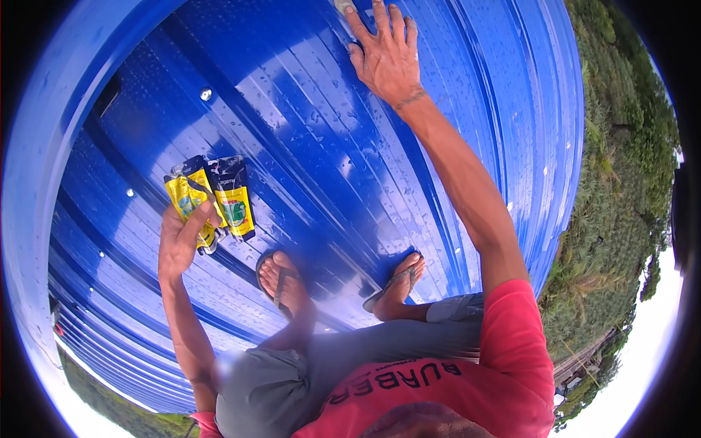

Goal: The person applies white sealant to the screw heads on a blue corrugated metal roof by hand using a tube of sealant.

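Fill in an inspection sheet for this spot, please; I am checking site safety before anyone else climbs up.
Surface: blue corrugated metal roof, sloped, wet with droplets, screw heads showing.
Job's things: two yellow and black sachets, held against the roof by the left hand; a small pale object at the right hand's fingertips, too cut off to identify.
Clutter: nothing seen.
Hands: left hand grips the sachets; right hand is spread flat on the roof, arm stretched out.
Cables: nothing seen.
Surroundings: feet in flip-flops planted on the sheeting; green vegetation far below the roof edge, no guard rail visible.
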A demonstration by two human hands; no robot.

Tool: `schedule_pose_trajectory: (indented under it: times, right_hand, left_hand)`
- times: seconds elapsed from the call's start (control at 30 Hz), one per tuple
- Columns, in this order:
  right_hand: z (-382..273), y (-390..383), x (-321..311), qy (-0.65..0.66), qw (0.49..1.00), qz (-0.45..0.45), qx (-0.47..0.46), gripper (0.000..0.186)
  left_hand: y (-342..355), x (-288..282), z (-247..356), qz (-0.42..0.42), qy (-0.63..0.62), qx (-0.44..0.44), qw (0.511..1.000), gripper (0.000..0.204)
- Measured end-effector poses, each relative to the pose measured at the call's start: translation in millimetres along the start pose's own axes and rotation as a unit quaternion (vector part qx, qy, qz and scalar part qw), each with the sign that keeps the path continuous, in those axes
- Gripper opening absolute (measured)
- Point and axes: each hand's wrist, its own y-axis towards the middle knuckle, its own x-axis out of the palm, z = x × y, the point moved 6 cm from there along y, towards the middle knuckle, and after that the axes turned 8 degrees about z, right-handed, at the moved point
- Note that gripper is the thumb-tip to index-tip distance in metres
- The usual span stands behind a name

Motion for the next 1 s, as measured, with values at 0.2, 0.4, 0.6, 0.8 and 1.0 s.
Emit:
schedule_pose_trajectory:
  times: [0.2, 0.4, 0.6, 0.8, 1.0]
  right_hand:
    - [0, 6, -9, 0.03, 0.999, 0.022, 0.031, 0.07]
    - [-8, 7, -11, 0.059, 0.997, 0.048, 0.026, 0.069]
    - [-2, 9, -12, 0.081, 0.994, 0.062, 0.037, 0.066]
    - [26, 7, 20, 0.166, 0.979, 0.02, 0.12, 0.062]
    - [20, -6, 22, 0.136, 0.987, 0.025, 0.086, 0.061]
  left_hand:
    - [0, 3, 3, 0.02, -0.023, 0.011, 0.999, 0.025]
    - [2, 4, 3, 0.007, -0.028, 0.027, 0.999, 0.023]
    - [1, 3, 0, 0.003, -0.013, 0.0, 1.0, 0.025]
    - [-1, 3, 2, 0.01, -0.032, 0.016, 0.999, 0.022]
    - [-2, 0, -7, -0.011, -0.022, 0.005, 1.0, 0.024]
